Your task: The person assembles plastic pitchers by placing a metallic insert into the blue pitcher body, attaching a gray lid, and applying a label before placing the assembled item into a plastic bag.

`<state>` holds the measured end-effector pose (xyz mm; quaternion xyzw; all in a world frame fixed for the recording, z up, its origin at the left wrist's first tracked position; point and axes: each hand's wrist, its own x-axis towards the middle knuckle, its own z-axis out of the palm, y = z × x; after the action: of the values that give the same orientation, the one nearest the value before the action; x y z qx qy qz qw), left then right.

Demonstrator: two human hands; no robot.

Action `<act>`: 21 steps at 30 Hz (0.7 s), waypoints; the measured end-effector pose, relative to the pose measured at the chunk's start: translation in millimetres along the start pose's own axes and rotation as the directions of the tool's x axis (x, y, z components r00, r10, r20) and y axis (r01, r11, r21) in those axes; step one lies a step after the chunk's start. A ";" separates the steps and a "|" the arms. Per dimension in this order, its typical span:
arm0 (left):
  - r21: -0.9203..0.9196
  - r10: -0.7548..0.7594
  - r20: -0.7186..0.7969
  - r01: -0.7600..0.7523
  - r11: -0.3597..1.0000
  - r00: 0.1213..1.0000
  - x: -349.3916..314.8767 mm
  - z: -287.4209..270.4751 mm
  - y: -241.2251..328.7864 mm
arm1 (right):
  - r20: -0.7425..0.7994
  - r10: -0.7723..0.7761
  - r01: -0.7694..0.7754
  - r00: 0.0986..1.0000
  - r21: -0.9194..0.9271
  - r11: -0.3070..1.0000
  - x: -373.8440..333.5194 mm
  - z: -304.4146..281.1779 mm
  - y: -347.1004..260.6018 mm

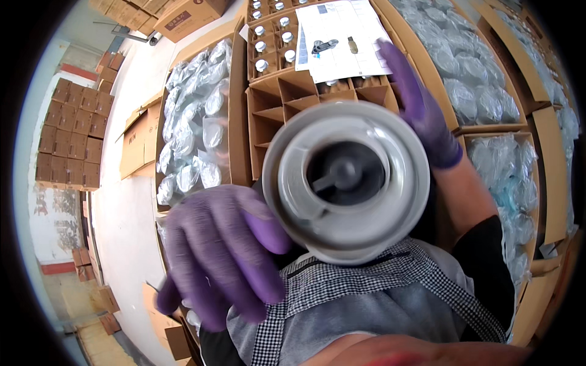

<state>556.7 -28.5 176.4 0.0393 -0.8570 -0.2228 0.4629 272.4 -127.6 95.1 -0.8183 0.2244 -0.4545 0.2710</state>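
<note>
A grey round object (354, 241) with concentric rings and a dark hollow around a knob fills the middle, very near the camera. I cannot make out its kind. My left hand (223, 250), in a purple glove, is at its lower left, fingers spread and blurred by motion, with nothing seen in it. My right hand (421, 104), gloved alike, is at its upper right with fingers stretched out, beside printed sheets (348, 36). These lie over a divided carton (268, 100) holding several capped bottles (261, 66). Whether the right fingertips touch the sheets, I cannot tell.
Open cartons of plastic-wrapped items stand left (194, 122) and right (470, 67) of the divided carton. Farther left, a pale floor (128, 226) runs past stacked brown boxes (70, 131). A closed carton (189, 18) stands at the back.
</note>
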 end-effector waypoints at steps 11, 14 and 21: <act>-0.578 -0.812 -0.347 0.575 0.579 0.469 26.2 -6.3 -6.3 | 0.218 0.484 -0.523 0.847 0.497 0.692 78.8 2.0 -37.9; -0.787 -0.845 -0.240 0.413 0.458 0.478 19.5 -31.9 -77.0 | -0.295 -0.018 0.026 0.955 0.023 0.999 105.5 15.0 -23.1; -0.389 -0.709 -0.665 0.701 0.598 0.236 5.2 24.3 -124.9 | 0.032 0.108 -0.097 0.994 -0.246 0.964 100.8 58.4 52.4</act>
<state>516.7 -133.6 116.8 0.5077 -0.4579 -0.3700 0.6291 365.6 -214.9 98.1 -0.8428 0.3146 -0.3901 0.1963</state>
